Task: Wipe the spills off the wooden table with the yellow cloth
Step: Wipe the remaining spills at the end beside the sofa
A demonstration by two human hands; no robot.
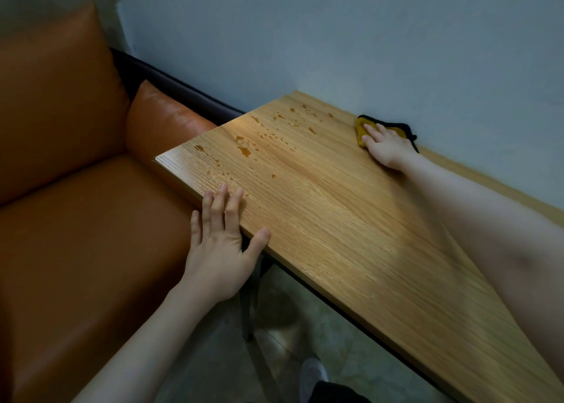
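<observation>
The right hand [385,145] presses flat, fingers straight, on the cloth [363,128] at the counter's [351,234] far edge by the wall, and the spills [268,137] lie toward 9 o'clock from it, nearer than the left hand [221,244], which rests open on the near edge.

Bare wooden table [351,219] top open across the middle, wall [366,36] hemming the far edge, orange sofa [76,204] close against the left end, open floor [305,326] beside the near edge

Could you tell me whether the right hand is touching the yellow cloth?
Touching: the head view shows the right hand lying flat on the yellow cloth, covering most of it.
</observation>
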